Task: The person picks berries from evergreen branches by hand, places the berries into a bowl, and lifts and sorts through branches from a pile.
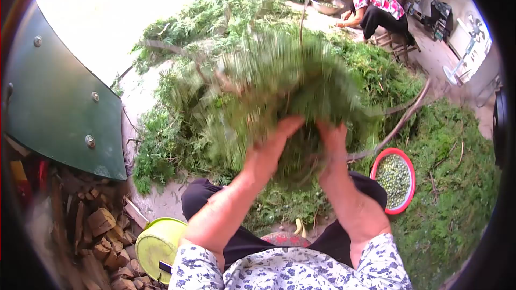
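Observation:
A large bundle of green conifer branches (252, 96), smeared by motion, is held up in front of my chest. My left hand (289, 127) grips its underside, and my right hand (333, 133) grips it close by on the right. Foliage hides most of the fingers on both hands. Bare woody stems stick out of the bundle on the right. Beside my right knee, a red-rimmed basin (411, 181) contains many small green cones or berries (393, 182); neither hand touches it.
Cut conifer greenery (177, 123) lies heaped ahead, and more (446, 182) spreads at right. A yellow-green bucket (156, 244) stands by my left leg, near split firewood (102, 223) and a green metal panel (64, 102). Another person (376, 2) sits on a stool near a metal bowl (327, 4).

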Available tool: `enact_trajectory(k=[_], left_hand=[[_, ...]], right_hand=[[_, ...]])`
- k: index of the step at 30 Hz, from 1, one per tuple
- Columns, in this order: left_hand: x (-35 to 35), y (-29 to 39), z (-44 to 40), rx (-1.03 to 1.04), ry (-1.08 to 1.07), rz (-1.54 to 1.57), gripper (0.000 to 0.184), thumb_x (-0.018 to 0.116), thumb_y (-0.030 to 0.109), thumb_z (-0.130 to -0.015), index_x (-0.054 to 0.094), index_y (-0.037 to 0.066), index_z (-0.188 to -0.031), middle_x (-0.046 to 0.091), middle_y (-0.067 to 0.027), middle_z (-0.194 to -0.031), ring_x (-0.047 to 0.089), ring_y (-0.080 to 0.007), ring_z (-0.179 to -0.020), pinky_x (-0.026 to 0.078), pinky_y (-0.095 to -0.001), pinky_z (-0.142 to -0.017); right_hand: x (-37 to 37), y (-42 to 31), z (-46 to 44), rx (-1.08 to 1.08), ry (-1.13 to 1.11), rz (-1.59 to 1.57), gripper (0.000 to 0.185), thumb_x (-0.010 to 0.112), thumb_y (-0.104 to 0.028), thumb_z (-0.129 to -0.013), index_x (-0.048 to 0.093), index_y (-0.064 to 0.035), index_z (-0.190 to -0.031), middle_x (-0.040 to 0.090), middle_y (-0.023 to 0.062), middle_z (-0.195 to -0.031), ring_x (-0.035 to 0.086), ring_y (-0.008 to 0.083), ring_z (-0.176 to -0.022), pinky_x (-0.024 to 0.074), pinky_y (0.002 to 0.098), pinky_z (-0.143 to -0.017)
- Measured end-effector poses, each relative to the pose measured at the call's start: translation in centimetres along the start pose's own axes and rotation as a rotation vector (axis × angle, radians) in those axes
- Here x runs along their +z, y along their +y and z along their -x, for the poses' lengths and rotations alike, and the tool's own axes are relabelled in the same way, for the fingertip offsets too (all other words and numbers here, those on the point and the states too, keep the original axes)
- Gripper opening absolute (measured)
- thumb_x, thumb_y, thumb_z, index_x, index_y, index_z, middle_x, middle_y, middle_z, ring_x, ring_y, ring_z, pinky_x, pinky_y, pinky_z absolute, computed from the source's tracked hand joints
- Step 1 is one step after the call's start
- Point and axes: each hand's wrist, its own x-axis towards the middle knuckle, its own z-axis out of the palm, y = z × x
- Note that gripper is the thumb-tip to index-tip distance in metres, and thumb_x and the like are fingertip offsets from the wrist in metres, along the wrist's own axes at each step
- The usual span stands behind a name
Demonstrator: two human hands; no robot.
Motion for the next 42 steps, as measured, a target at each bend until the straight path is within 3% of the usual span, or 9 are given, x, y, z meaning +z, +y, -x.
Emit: enact_trajectory(k=[7,10,13,17,22,25,30,38,42], left_hand=[[-11.0,12.5,-19.9,-0.183,0.489,-0.639,0.075,0.07,0.047,-0.067,0.047,0.005,-0.125,0.038,-0.0179,-0.134,0.036,-0.0283,-0.125,0.031,-0.0384,-0.102],[-13.4,10.3,-18.6,-0.047,0.578,-0.572,0.076,0.07,0.044,-0.068,0.044,0.002,-0.126,0.036,-0.0185,-0.135,0.036,-0.0292,-0.124,0.031,-0.039,-0.101],[-14.1,7.0,-14.7,0.125,0.679,-0.513,0.066,0.07,0.035,-0.07,0.049,0.0,-0.122,0.047,-0.0181,-0.126,0.044,-0.0277,-0.116,0.035,-0.0377,-0.097],[-14.2,-4.5,-8.3,-0.121,0.676,-0.17,0.036,0.068,0.022,-0.074,0.062,0.004,-0.104,0.064,-0.0069,-0.097,0.058,-0.016,-0.09,0.044,-0.0318,-0.072],[-9.8,-23.0,0.4,-0.711,0.967,0.274,0.016,0.066,0.028,-0.077,0.059,0.014,-0.081,0.059,0.0015,-0.074,0.055,-0.0128,-0.071,0.039,-0.0296,-0.061],[-6.7,-39.2,10.9,-0.9,1.104,0.344,0.049,0.07,0.028,-0.074,0.053,-0.001,-0.109,0.053,-0.0113,-0.115,0.046,-0.0245,-0.105,0.036,-0.042,-0.089],[0.0,-43.1,21.1,-1.441,1.392,0.403,0.086,0.073,0.038,-0.07,0.029,-0.004,-0.131,0.043,-0.0151,-0.128,0.04,-0.0292,-0.115,0.032,-0.0439,-0.096],[2.5,-42.1,18.0,-1.531,0.913,0.175,0.11,0.073,0.051,-0.064,0.004,0.015,-0.141,0.01,-0.0186,-0.144,0.025,-0.0353,-0.128,0.025,-0.0577,-0.098],[9.0,-43.1,14.5,-1.291,0.605,0.375,0.068,0.073,0.028,-0.069,0.04,0.002,-0.123,0.035,-0.0209,-0.127,0.039,-0.0292,-0.117,0.034,-0.0387,-0.096]], right_hand=[[7.2,-10.1,-21.3,-0.171,-0.212,-0.045,0.049,0.066,-0.031,-0.076,0.053,-0.0065,-0.116,0.053,0.0104,-0.115,0.051,0.0249,-0.1,0.041,0.0417,-0.086],[3.3,-7.5,-28.4,-0.078,0.03,0.09,0.064,0.071,-0.028,-0.073,0.043,-0.0054,-0.126,0.028,0.0133,-0.141,0.026,0.043,-0.125,0.025,0.0576,-0.098],[-1.5,-2.4,-28.0,-0.176,0.168,0.194,0.041,0.066,-0.025,-0.08,0.055,-0.0027,-0.113,0.055,0.0146,-0.113,0.054,0.0267,-0.104,0.0403,0.0493,-0.088],[-10.3,9.4,-24.8,-0.224,0.129,0.128,0.023,0.065,-0.017,-0.079,0.061,-0.0017,-0.097,0.062,0.0042,-0.079,0.06,0.0131,-0.069,0.0461,0.025,-0.058],[-20.5,25.0,-16.1,0.233,0.332,0.16,0.025,0.064,-0.018,-0.077,0.06,-0.0022,-0.096,0.061,0.005,-0.077,0.059,0.0146,-0.066,0.0469,0.0274,-0.056],[-25.6,32.4,-8.8,0.41,0.552,0.12,0.013,0.064,-0.016,-0.078,0.057,-0.0056,-0.08,0.052,0.0007,-0.065,0.05,0.0141,-0.054,0.0414,0.0298,-0.047],[-30.4,39.5,-1.0,0.859,0.944,0.49,0.085,0.075,-0.037,-0.069,0.034,0.0091,-0.127,0.034,0.0215,-0.135,0.037,0.024,-0.121,0.0296,0.0335,-0.1],[-23.3,40.8,-1.1,1.108,0.709,0.388,0.126,0.074,-0.055,-0.06,-0.009,-0.0002,-0.138,0.004,0.0247,-0.144,0.01,0.0352,-0.133,0.0172,0.0442,-0.108],[-20.7,45.6,-0.8,0.778,0.766,0.455,0.061,0.068,-0.017,-0.07,0.041,0.0066,-0.119,0.054,0.0194,-0.102,0.053,0.0223,-0.09,0.0444,0.0326,-0.079]])
